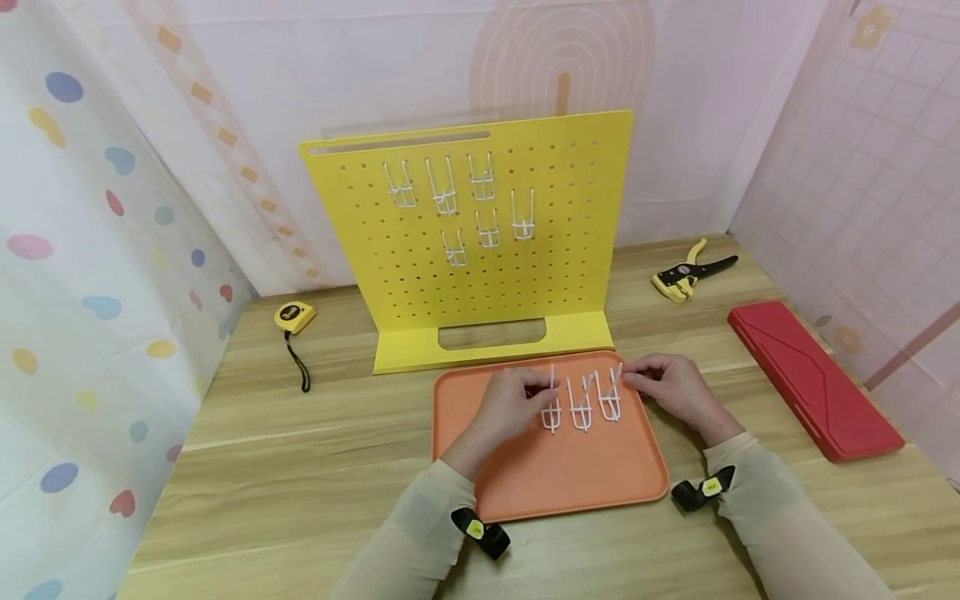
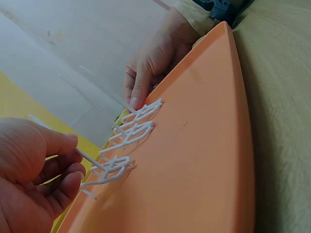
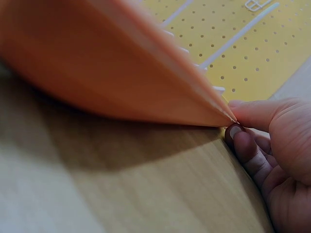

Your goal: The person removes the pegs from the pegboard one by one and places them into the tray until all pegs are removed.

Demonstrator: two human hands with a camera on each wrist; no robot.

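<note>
My left hand (image 1: 513, 404) pinches the upright rod of the leftmost white wire pegboard hook (image 1: 552, 415) between thumb and fingers. Beside it, a middle hook (image 1: 580, 408) and a right hook (image 1: 610, 402) stand in a row on the orange tray (image 1: 555, 483). In the left wrist view, that pinched hook (image 2: 109, 170) shows crossed wires at its base. My right hand (image 1: 678, 390) holds the tray's far right rim, close to the right hook. From the right wrist view, thumb and fingertips meet around the tray's edge (image 3: 214, 104).
Behind the tray a yellow pegboard (image 1: 558, 275) stands with several white hooks mounted on its upper part. A tape measure (image 1: 294, 317) lies to the left. At right are black-and-yellow wire strippers (image 1: 690, 271) and a red case (image 1: 813, 379).
</note>
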